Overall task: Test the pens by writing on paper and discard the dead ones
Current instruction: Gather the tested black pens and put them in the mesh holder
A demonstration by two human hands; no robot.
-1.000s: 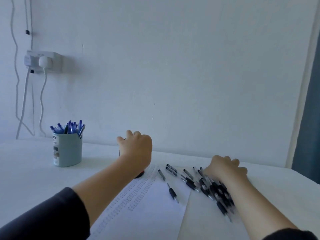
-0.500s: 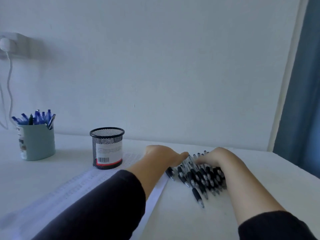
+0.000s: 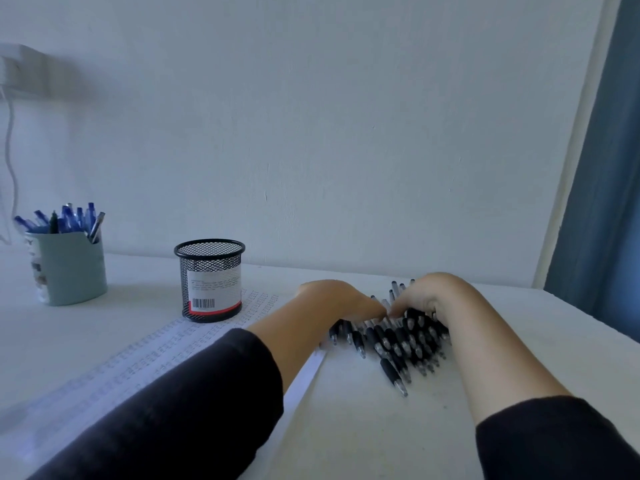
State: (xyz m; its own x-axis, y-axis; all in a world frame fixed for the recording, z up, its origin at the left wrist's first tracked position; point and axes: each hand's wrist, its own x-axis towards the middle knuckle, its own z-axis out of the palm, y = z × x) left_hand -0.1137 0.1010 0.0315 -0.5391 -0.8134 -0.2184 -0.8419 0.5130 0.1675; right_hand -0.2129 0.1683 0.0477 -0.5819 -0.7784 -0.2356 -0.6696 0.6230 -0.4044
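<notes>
Two hands – left hand, right hand – on one pen pile.

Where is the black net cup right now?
In the head view the black mesh cup stands upright left of centre on the printed paper, between the blue pen holder and the left hand.
</notes>
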